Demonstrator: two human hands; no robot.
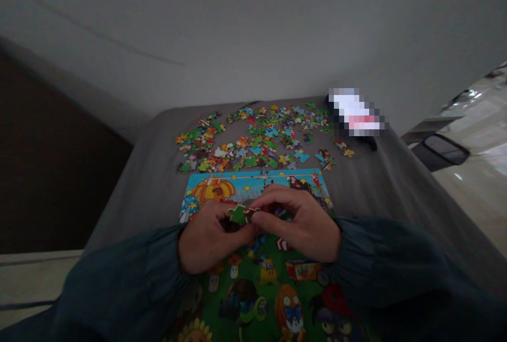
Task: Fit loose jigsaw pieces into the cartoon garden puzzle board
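Observation:
My left hand (208,239) and my right hand (303,226) meet above a colourful picture sheet (253,278) with cartoon pumpkins and plants. Between the fingertips of both hands sit small puzzle pieces (242,214), a green one on the left and a darker one joined to it on the right. Both hands are closed in a pinch on these pieces. Beyond the sheet lies a wide scatter of loose puzzle pieces (257,141) on the grey cloth-covered surface (150,183). Dark teal sleeves cover both forearms.
A blurred white and pink object (356,112) lies at the far right corner of the grey surface, with something black under it. A pale wall rises behind. To the right, lower down, stands a dark rounded object (443,149) on a light floor.

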